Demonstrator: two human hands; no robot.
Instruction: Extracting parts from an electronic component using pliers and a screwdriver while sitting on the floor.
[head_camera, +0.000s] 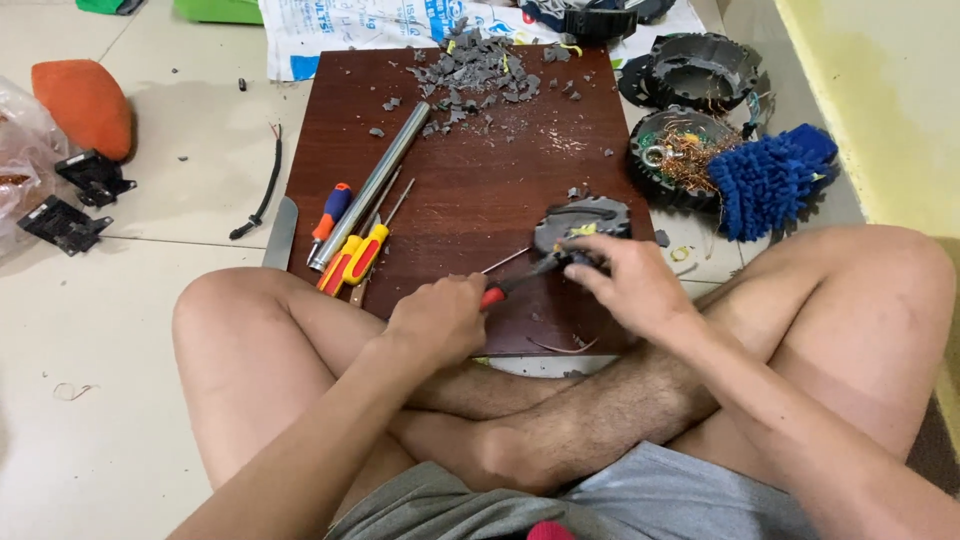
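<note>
I look down at a dark reddish wooden board lying on the pale tile floor, just ahead of my crossed legs. Beyond its right edge sit two round black plastic housings, the nearer one full of copper wire, with a blue chenille mitt beside it. A long steel tube lies slantwise on the board's left part, and next to it rest a few screwdrivers with red, blue and yellow handles. Grey plastic shards litter the far end. The grey round part I work on sits near the board's right front corner; it is flat, disc-like, with a curved slot and a yellow fleck. My right hand grasps its near edge, fingers curled over it. My left hand is clenched around a red-handled tool whose dark tip reaches the part.
</note>
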